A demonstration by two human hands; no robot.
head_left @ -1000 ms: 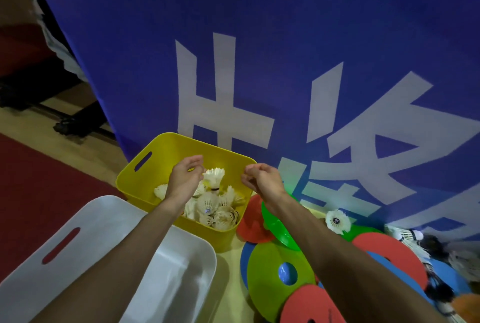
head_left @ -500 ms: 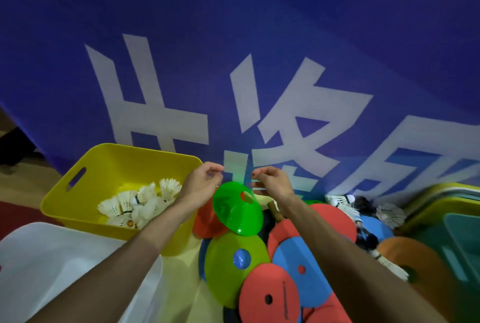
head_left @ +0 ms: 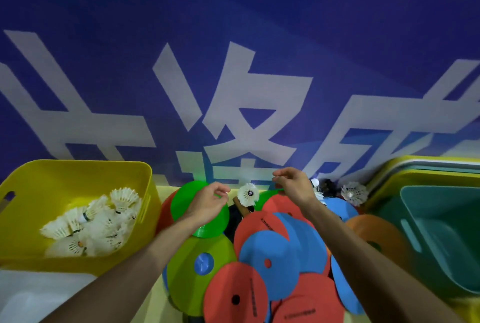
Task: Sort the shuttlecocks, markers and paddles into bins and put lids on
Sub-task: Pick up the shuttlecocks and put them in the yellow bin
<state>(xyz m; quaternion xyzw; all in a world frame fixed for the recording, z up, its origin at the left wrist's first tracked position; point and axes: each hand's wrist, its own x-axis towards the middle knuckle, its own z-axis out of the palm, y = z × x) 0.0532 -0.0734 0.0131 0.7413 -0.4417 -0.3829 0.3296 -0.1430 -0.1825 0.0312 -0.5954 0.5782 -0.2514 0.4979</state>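
My left hand (head_left: 207,202) is pinched at the upper edge of a bright green marker disc (head_left: 187,203), at the left of a pile of red, blue and lime markers (head_left: 270,252). My right hand (head_left: 294,185) hovers over the back of the pile, its fingers curled together with nothing visible in them. Between the two hands a white shuttlecock (head_left: 248,194) lies on a brown paddle handle (head_left: 240,208). Another shuttlecock (head_left: 354,193) lies at the back right. The yellow bin (head_left: 78,165) at the left holds several shuttlecocks (head_left: 91,224).
A teal bin (head_left: 441,232) stands at the right, with stacked yellow and teal bins or lids (head_left: 415,165) behind it. An orange marker (head_left: 376,229) lies against the teal bin. A white bin (head_left: 26,296) shows at the bottom left. A blue banner (head_left: 233,37) rises close behind.
My view swung right, from the yellow bin to the marker pile. Both hands left the bin, and the green marker moved left under my left hand.
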